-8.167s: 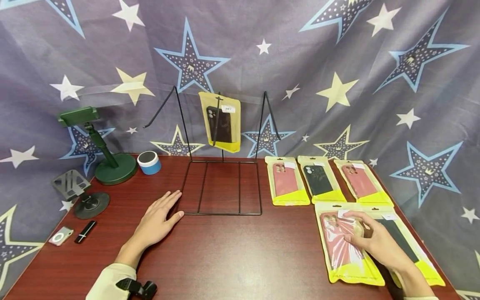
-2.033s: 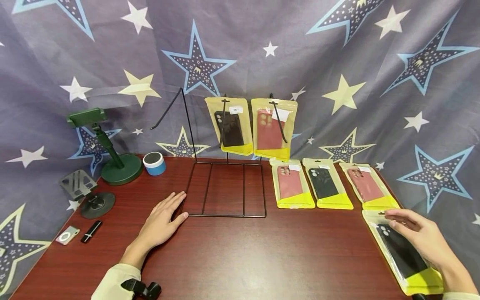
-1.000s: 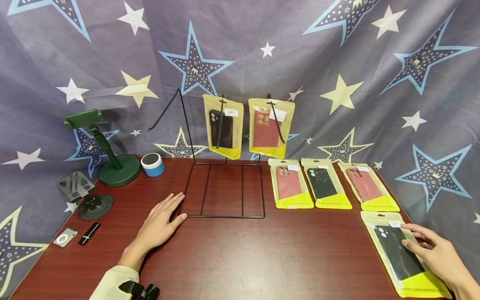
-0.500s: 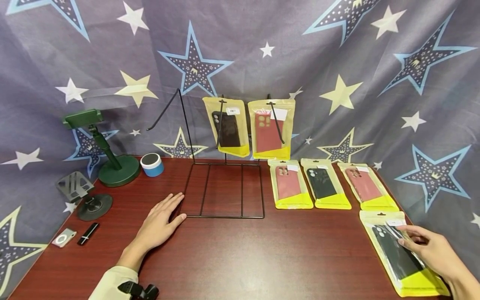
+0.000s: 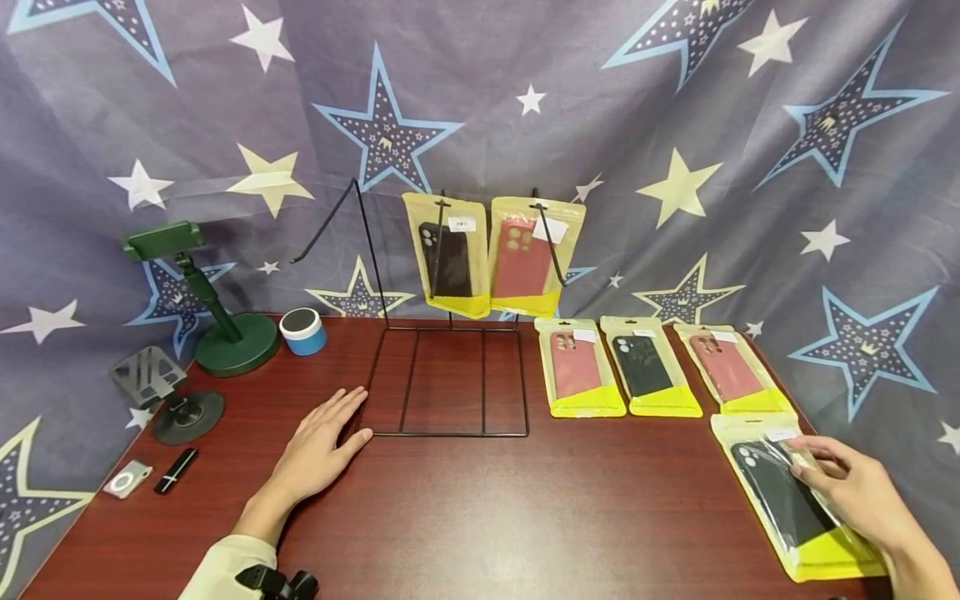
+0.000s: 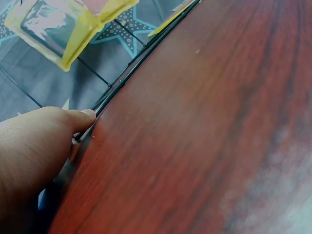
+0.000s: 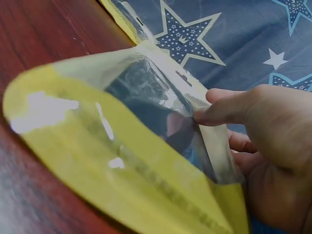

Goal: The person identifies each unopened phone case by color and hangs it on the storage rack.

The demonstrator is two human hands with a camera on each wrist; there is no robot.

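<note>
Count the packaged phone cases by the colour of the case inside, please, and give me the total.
Black cases: 3, one hanging on the wire rack, one lying on the table, one gripped by the right hand at.
Red or pink cases: 3, one hanging, two lying.
Total: 6.

Bare hands; the left arm wears a pale cream sleeve (image 5: 225, 567) with a black wrist clamp (image 5: 273, 581).
</note>
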